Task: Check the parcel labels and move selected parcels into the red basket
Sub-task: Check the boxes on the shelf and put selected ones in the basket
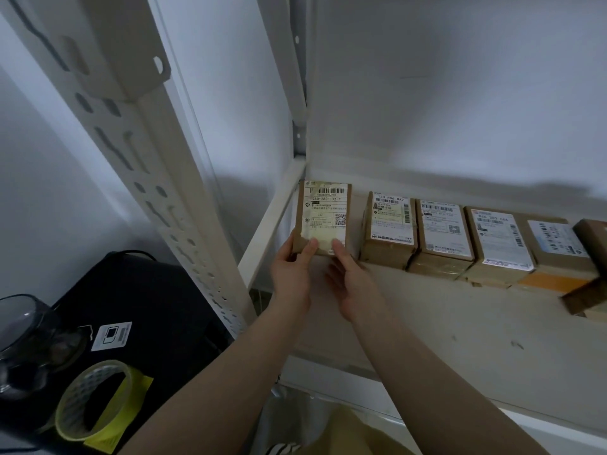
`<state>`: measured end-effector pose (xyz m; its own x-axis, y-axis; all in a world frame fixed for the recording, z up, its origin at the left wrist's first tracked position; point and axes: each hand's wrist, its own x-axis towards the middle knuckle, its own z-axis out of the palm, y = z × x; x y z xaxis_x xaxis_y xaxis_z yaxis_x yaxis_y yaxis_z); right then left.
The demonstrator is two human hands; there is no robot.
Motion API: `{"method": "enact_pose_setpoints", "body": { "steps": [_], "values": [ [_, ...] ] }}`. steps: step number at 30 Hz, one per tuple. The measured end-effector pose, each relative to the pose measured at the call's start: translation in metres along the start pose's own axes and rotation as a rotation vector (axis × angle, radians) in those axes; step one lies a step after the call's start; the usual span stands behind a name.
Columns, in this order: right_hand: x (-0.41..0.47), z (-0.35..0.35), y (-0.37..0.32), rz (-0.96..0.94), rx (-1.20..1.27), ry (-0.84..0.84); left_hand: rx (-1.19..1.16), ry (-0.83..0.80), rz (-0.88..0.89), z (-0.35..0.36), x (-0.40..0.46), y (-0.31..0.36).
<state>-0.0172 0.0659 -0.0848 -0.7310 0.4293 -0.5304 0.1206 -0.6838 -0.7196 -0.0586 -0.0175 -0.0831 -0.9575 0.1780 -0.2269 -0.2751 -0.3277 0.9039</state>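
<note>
A small brown cardboard parcel (323, 218) with a white printed label stands tilted up at the far left end of the shelf (443, 323). My left hand (292, 270) grips its lower left corner, thumb on the front face. My right hand (351, 284) holds its lower right edge, one finger on the label. To the right, a row of several more labelled brown parcels (389, 228) lies along the back of the shelf. No red basket shows in this view.
A white perforated shelf upright (157, 178) rises on the left. Below it, a black case (157, 307) carries a roll of clear tape (95, 399) and a dark glass jar (26, 336). Bags lie under the shelf (315, 425).
</note>
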Motion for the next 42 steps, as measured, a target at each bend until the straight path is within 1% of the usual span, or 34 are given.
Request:
{"method": "enact_pose_setpoints", "body": {
  "steps": [7,17,20,24,28,32,37,39,42],
  "values": [
    [-0.002,0.002,-0.003,-0.009,0.028,0.038,0.001,-0.011,0.040,0.003,0.001,0.004],
    [0.001,0.008,-0.010,0.018,0.032,0.085,0.002,0.018,-0.003,0.013,0.007,0.007],
    [0.006,0.011,-0.009,0.055,0.052,0.131,0.040,0.056,-0.019,0.018,0.013,0.008],
    [0.013,0.011,-0.009,0.091,0.086,0.181,0.081,0.124,-0.084,0.029,0.025,0.007],
    [0.013,0.009,-0.018,0.091,0.008,0.230,0.126,0.178,-0.146,0.038,0.038,0.007],
    [0.009,0.007,-0.028,0.104,-0.084,0.267,0.183,0.183,-0.146,0.045,0.042,0.001],
    [0.002,-0.001,-0.035,0.134,-0.086,0.283,0.244,0.159,-0.112,0.048,0.041,0.004],
    [-0.002,-0.006,-0.039,0.153,-0.064,0.284,0.243,0.136,-0.132,0.048,0.035,0.004],
    [-0.008,-0.013,-0.047,0.195,-0.040,0.308,0.336,0.191,-0.189,0.048,0.025,-0.003]
  ]
}}
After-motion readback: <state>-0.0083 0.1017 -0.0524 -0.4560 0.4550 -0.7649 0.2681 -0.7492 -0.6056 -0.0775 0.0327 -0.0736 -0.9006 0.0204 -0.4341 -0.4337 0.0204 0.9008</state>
